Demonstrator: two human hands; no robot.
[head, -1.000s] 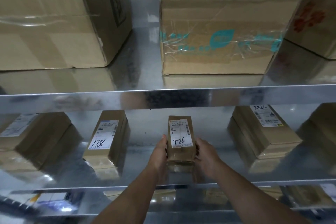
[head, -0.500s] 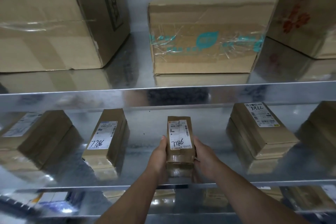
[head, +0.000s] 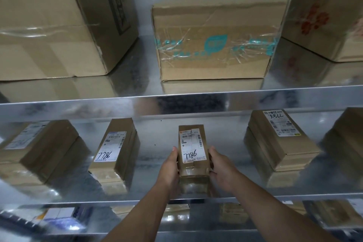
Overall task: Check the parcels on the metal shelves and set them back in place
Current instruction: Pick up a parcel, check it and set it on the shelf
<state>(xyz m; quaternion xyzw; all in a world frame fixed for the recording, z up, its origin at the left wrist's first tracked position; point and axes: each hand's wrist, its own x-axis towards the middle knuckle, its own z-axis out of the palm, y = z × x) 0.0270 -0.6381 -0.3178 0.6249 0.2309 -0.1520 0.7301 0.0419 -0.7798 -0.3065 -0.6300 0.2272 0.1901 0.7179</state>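
At the lower centre, the left hand (head: 169, 165) and right hand (head: 221, 167) clamp their fingers on the small parcel (head: 192, 148) on the middle shelf (head: 157, 153)

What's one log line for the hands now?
left hand: holds small parcel | right hand: holds small parcel | where: middle metal shelf

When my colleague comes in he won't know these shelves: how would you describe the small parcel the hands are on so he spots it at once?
Find the middle metal shelf, under the carton with teal tape. At its centre front is a narrow brown parcel, gripped by the left hand and right hand. It is slimmer than the neighbouring parcel that also reads 7786.
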